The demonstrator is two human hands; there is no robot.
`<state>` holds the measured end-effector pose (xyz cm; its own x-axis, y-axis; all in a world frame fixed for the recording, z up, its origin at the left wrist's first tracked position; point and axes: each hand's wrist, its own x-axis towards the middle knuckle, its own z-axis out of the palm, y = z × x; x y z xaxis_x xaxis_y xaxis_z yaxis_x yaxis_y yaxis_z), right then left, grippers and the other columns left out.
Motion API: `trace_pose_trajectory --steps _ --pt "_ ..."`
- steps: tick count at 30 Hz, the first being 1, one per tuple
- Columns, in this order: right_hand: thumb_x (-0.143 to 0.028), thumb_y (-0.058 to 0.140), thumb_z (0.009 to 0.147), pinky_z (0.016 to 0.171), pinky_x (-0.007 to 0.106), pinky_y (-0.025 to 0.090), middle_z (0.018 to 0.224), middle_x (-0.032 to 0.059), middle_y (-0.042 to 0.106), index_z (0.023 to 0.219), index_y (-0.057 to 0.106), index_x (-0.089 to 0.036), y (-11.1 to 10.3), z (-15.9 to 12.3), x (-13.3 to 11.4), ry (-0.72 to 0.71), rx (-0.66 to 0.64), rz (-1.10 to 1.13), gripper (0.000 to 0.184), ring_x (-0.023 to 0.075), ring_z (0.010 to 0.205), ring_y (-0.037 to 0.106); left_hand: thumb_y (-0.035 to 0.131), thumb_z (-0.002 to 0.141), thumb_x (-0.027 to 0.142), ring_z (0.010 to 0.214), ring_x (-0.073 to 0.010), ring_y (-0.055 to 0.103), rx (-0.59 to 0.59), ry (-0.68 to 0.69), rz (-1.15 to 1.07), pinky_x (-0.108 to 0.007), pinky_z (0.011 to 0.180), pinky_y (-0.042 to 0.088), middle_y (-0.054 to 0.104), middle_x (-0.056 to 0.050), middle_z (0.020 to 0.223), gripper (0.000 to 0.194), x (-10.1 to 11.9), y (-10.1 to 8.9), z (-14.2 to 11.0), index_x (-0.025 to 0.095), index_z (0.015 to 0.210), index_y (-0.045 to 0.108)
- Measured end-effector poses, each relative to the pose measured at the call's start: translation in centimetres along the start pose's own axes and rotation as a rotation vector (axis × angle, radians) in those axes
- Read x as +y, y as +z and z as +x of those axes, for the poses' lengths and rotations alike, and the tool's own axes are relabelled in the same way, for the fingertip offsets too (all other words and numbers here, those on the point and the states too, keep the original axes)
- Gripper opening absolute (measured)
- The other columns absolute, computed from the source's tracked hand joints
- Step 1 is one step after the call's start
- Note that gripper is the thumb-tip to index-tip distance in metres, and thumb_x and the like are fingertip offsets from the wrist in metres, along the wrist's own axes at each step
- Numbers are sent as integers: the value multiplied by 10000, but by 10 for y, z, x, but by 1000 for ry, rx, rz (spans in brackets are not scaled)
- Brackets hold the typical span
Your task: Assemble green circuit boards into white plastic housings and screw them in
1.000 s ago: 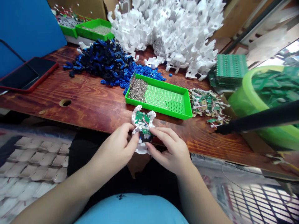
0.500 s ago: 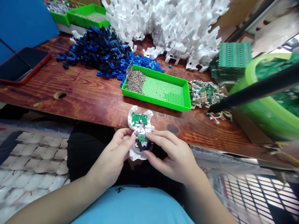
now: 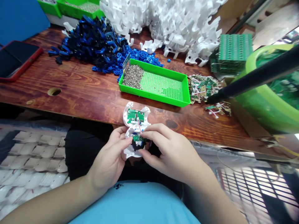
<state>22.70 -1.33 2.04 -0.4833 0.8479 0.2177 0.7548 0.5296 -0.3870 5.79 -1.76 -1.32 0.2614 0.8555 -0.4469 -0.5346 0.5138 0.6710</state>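
In front of my body, my left hand [image 3: 108, 160] grips a white plastic shell [image 3: 130, 152] by its left side, thumb on top. My right hand [image 3: 164, 149] has its fingertips closed on a small green circuit board [image 3: 135, 138] and the black plastic part [image 3: 137, 146] just below it, both lying in that shell. Beyond it, at the table's front edge, is a second white shell half [image 3: 126, 116] with a larger green circuit board [image 3: 135, 116] inside. A thin red-and-white wire [image 3: 139, 126] runs between the two boards. My right fingers partly cover the small board.
A green perforated tray [image 3: 163, 100] holds small metal screws [image 3: 133, 77]. Behind lie blue and black plastic parts [image 3: 91, 46] and heaped white shells [image 3: 168, 28]. Wired boards [image 3: 203, 87], stacked green boards [image 3: 235, 46], a green tub [image 3: 268, 102] and a black bar [image 3: 252, 82] are at right; a phone [image 3: 18, 59] at left.
The view has shifted slightly, so hands and shells appear a little further left. Both hands keep their hold, and my right fingertips stay at the small board and black part.
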Motion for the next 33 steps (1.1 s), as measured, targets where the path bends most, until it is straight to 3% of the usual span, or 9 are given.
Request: trace_pose_trajectory --steps 6,17,21,26,33 --pt "-281 581 786 627 342 563 1019 95 660 986 635 -119 0 7 -3 -104 46 -129 262 217 819 655 484 893 189 768 -98 556 -24 22 1 -164 642 481 624 -16 927 182 0 -2 -2 172 1063 545" --pt "-298 531 814 667 329 560 1048 70 644 1028 630 -143 -15 15 -2 -140 -81 -138 282 208 863 642 590 862 274 719 -59 607 -136 71 -60 -112 634 493 667 5 891 212 -2 -9 2 208 1061 559" --pt "-290 541 805 660 342 561 1035 71 647 1023 624 -143 -17 18 -3 -144 -106 -161 276 217 850 643 650 818 294 742 -73 629 -147 92 -32 -129 666 506 671 7 881 259 -4 -11 4 209 1045 556" --pt "-318 570 805 650 356 563 1029 62 642 1043 608 -150 -19 21 -5 -138 -148 -174 294 227 859 635 611 848 296 823 -107 646 -163 119 53 -153 674 508 667 9 935 251 -6 -15 4 239 1080 532" --pt "-294 584 796 580 339 554 1015 54 642 1022 603 -142 -24 21 -7 -166 -119 -193 273 209 811 640 643 823 270 971 -181 623 -242 160 23 -254 777 517 651 -27 1036 310 -9 -20 6 249 1106 517"
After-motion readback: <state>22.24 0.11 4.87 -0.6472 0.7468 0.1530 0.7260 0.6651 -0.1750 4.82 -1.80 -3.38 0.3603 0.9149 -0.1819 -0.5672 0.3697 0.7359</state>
